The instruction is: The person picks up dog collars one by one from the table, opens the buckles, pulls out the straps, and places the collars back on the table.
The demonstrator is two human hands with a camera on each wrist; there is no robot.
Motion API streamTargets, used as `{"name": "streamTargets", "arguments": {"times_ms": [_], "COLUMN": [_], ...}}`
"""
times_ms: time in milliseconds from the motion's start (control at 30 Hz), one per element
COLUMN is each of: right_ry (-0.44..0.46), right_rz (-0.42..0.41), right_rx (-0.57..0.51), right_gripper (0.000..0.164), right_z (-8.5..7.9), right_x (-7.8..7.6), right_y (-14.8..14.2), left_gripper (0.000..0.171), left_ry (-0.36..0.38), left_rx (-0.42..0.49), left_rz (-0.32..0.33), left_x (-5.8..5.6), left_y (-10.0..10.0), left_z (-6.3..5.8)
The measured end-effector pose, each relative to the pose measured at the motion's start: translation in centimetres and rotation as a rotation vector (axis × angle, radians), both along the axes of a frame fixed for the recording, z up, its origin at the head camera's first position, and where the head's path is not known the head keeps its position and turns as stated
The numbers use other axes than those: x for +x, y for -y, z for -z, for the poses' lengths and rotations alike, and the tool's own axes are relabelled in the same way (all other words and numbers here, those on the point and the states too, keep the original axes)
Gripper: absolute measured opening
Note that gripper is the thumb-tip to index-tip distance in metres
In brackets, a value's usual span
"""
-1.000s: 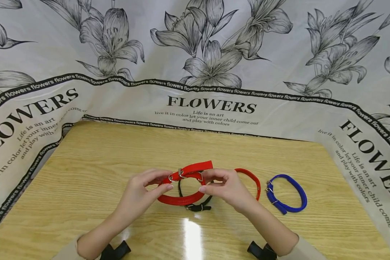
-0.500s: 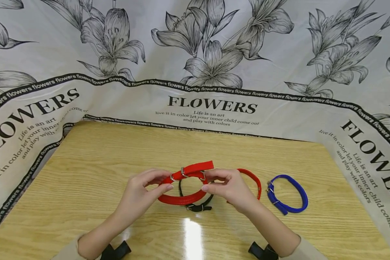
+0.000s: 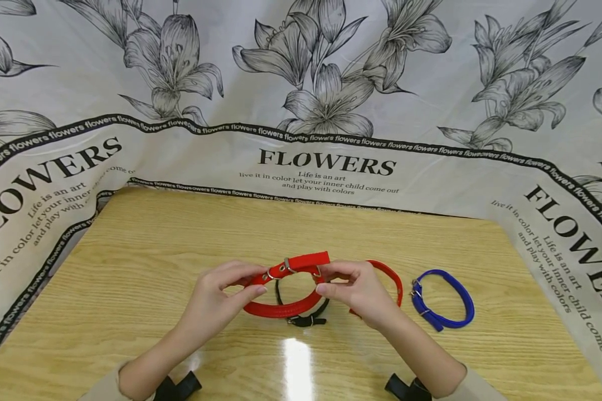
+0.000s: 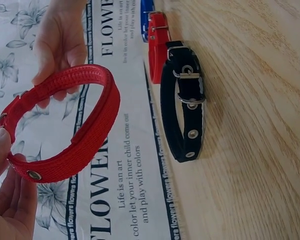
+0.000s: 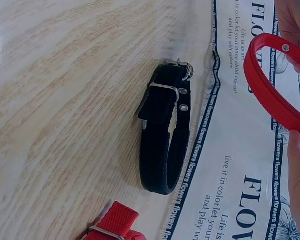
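A red buckled collar point(image 3: 283, 309), with metal rings and eyelets, is held up above the table in both hands. My left hand point(image 3: 218, 292) pinches its left side between thumb and fingers. On the opposite side, near the buckle end and a ring, my right hand point(image 3: 358, 289) pinches the band. The strap's free end points right, past the metal keeper. Behind and below it a black collar point(image 4: 192, 117) stands on the table, partly hidden in the head view. In the left wrist view the red collar point(image 4: 97, 130) shows its padded inner side.
A second red collar point(image 3: 393, 278) lies on the wooden table point(image 3: 155, 239), partly behind my right hand. Farther right is a blue collar point(image 3: 469, 306). A flower-printed cloth point(image 3: 326, 167) hangs around the table's back and sides.
My right hand has shifted slightly right along with its end of the red collar. The metal keeper and strap end moved right, and more eyelets show. My left hand has stayed nearly still.
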State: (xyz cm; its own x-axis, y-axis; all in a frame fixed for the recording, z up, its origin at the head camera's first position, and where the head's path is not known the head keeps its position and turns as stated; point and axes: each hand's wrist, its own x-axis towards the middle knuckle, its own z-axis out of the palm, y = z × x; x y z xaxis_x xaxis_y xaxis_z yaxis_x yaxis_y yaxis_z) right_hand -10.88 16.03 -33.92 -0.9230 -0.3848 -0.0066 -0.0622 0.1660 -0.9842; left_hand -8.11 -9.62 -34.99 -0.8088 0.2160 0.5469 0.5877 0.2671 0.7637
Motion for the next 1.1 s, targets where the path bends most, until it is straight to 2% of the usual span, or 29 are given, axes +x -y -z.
{"name": "streamTargets", "arguments": {"times_ms": [267,467,800,967,1100], "right_ry": [-0.01,-0.049,-0.066,-0.053,-0.041], "right_rz": [0.009,0.046,0.041,0.03,-0.023], "right_rx": [-0.012,-0.044,-0.098,-0.049,-0.009], "right_gripper": [0.032,0.037,0.041,0.037,0.036], "right_z": [0.09,0.29,0.13,-0.13,-0.35], "right_x": [0.39,0.38,0.54,0.71,0.89], "right_y": [0.11,0.11,0.06,0.11,0.16], "left_gripper": [0.032,0.035,0.034,0.03,0.026], "left_ry": [-0.029,-0.005,-0.013,-0.018,-0.061], "left_rx": [-0.01,-0.01,0.0,0.009,0.019], "left_rz": [-0.001,0.025,0.052,0.041,0.038], "left_x": [0.15,0.22,0.1,0.12,0.05], "left_y": [0.27,0.52,0.64,0.64,0.5], "left_z": [0.08,0.05,0.19,0.33,0.46]}}
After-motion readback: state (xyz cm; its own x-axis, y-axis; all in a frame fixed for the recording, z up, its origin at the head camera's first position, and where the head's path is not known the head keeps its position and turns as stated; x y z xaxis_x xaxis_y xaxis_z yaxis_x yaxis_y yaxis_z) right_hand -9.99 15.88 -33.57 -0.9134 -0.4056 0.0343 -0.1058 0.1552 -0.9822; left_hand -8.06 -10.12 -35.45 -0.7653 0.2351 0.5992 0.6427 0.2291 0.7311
